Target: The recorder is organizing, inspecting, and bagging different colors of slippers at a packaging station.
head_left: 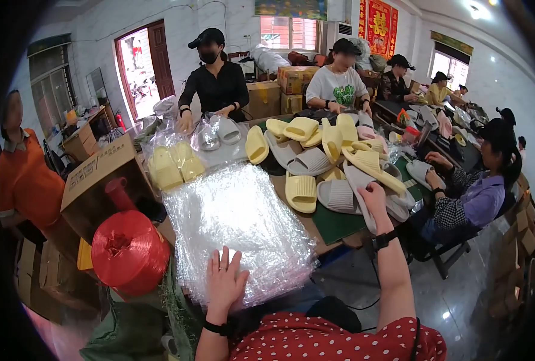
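Note:
My left hand (224,284) lies flat with fingers spread on a stack of clear plastic bags (231,210), which shines under the light. At the right edge of a slipper pile, my right hand (374,203) grips a light grey slipper (358,180) by its side. That slipper stands tilted, its sole running down toward me. Close by lie a ribbed grey slipper (335,195) and a ribbed yellow slipper (301,191). More yellow and grey slippers are heaped behind them. Beyond the bag stack sits a pair of yellow slippers (176,165) inside clear plastic.
A big red roll of plastic twine (130,253) stands at my left, before an open cardboard box (108,180). Across the table a person in black (216,90) handles bagged grey slippers. Others work at right, one in a purple top (484,201) on a chair.

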{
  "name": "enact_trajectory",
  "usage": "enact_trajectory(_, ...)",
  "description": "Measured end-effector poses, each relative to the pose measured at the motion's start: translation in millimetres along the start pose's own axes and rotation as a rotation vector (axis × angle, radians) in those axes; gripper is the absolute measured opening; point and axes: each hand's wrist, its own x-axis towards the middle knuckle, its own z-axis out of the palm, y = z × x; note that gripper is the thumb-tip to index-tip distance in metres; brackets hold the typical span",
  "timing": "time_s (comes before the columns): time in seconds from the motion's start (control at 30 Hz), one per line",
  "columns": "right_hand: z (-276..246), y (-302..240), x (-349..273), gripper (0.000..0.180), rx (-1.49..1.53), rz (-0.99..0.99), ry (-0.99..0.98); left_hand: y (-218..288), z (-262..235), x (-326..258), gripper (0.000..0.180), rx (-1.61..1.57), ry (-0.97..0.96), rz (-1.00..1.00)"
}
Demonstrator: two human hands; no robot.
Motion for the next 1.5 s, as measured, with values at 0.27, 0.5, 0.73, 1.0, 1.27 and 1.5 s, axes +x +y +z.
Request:
enact_trajectory(0.27,71.8,-38.4,48.0,0.025,0.283,-0.124,0.117,5.5,-6.3,2.2,0.055,0.0,-0.005,0.003)
enact_trajectory(0.5,74.5,-76.5,14.5,0.024,-0.115,-0.207,-0.318,3.5,-8.1,-2.6,0.055,0.008,-0.031,-0.032)
enact_trajectory(0.73,-8.1,-80.3,-9.2,0.041,-0.647,-0.552,0.596,1.3,-0.2,0.8,0.057,-0.001,0.022,0.01)
enact_trajectory(1.0,-20.2,-29.4,32.8,0.038,-0.498,-0.198,0.325,4.4,-3.2,1.4,0.057,0.018,0.006,0.004)
enact_trajectory(1.27,-47.6,-116.3,7.5,0.039,-0.284,-0.592,0.601,5.1,-4.4,1.2,0.057,-0.007,-0.004,-0.016)
enact_trajectory(1.5,-39.2,-201.3,-63.6,0.044,-0.074,-0.828,0.533,4.0,-6.3,-0.8,0.056,-0.016,-0.019,-0.034)
